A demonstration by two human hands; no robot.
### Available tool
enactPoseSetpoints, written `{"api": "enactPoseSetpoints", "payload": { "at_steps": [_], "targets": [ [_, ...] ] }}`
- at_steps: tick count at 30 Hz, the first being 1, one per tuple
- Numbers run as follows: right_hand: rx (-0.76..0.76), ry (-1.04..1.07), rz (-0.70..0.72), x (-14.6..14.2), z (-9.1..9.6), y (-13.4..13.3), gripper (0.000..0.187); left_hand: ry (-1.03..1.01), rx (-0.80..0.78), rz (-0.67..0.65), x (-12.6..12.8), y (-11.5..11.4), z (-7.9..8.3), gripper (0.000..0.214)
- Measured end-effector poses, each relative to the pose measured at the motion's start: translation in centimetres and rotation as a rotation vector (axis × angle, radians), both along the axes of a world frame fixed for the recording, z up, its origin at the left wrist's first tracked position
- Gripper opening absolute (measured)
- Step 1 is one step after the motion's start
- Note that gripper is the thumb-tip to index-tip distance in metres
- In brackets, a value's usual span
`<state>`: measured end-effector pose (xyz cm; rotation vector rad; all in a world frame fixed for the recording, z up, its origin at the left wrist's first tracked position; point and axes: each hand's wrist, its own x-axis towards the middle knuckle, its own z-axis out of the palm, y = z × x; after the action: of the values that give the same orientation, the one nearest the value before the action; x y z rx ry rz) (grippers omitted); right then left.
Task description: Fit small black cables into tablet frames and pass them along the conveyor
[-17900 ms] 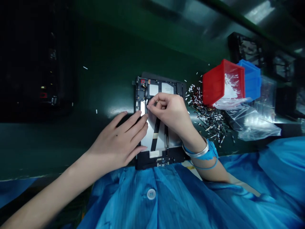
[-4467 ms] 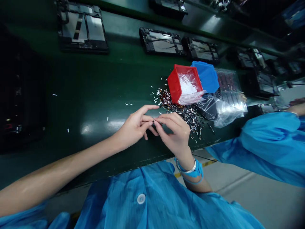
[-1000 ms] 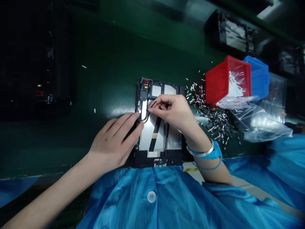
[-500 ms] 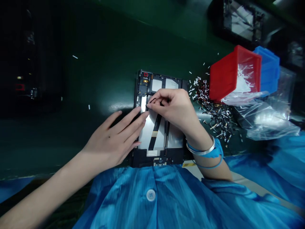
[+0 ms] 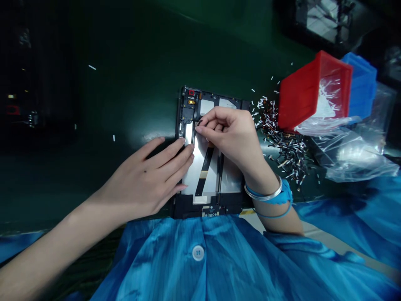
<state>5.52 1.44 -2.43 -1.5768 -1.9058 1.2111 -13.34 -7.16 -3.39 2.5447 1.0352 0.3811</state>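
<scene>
An opened tablet [image 5: 206,209] lies on the green table in front of me, its silver battery area and a black ribbon cable [image 5: 204,173] showing. My left hand [image 5: 153,179] rests flat along its left edge, fingers spread, fingertips on the frame. Over the upper middle of the tablet, my right hand [image 5: 232,133] pinches with thumb and forefinger. A small dark strip shows at those fingertips; its kind is too small to make out. Part of the ribbon cable is hidden under the right hand.
Right of the tablet is a heap of small dark and white parts [image 5: 288,154]. Beside it lie a red bin [image 5: 297,96] on its side holding white pieces, a blue bin [image 5: 365,88] and clear plastic bags [image 5: 360,154]. Dark devices [image 5: 31,96] stand at the far left.
My right hand has shifted slightly up along the tablet, still pinching. The left hand stays nearly in place on the left edge. The whole view has moved a little.
</scene>
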Motion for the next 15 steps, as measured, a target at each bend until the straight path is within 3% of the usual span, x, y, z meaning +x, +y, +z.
{"api": "enactPoseSetpoints", "payload": {
  "at_steps": [12,15],
  "targets": [
    [0.069,-0.058,0.005,-0.16,-0.38,-0.26,0.01,0.008,0.11,-0.01,-0.15,0.18,-0.66,0.049],
    [0.121,-0.104,-0.003,-0.26,-0.17,-0.43,0.005,-0.014,0.066,0.027,0.02,0.46,-0.99,0.051]
  ]
}}
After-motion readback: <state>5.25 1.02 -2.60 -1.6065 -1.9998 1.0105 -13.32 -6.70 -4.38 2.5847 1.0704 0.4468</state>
